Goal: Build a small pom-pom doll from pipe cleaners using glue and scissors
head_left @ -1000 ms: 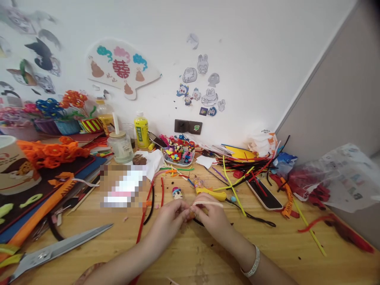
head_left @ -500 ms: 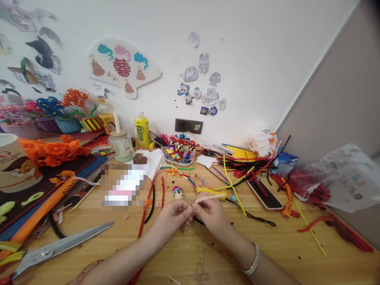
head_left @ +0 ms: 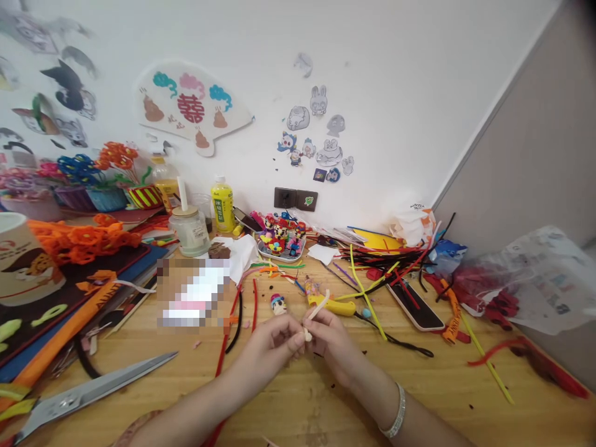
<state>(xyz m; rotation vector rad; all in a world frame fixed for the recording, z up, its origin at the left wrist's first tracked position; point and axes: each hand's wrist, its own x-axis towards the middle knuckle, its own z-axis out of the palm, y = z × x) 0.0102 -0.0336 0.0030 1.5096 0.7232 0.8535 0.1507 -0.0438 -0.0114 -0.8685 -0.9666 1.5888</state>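
Note:
A cream pipe cleaner [head_left: 320,304] runs up from between my fingertips, its lower end curled into a small knot. My left hand [head_left: 279,340] pinches the curled end between thumb and fingers. Close against it, my right hand [head_left: 331,340] is closed on the strip, which sticks up past its index finger. Just beyond my left hand lies a small figure head [head_left: 279,305] with a pink and blue hat and black-and-white face. Behind my right hand is a yellow glue gun [head_left: 339,307], partly covered by the strip.
Large scissors [head_left: 93,394] lie at the left front. A tray [head_left: 298,253] of small figures stands at the back, near a yellow bottle [head_left: 223,206]. To the right are a phone [head_left: 416,304], loose pipe cleaners [head_left: 367,310] and a plastic bag [head_left: 549,276].
The cream strip has swung from lying nearly level to the right to standing steeply upward. Its curled end now shows between my fingertips. Both hands stay in nearly the same place.

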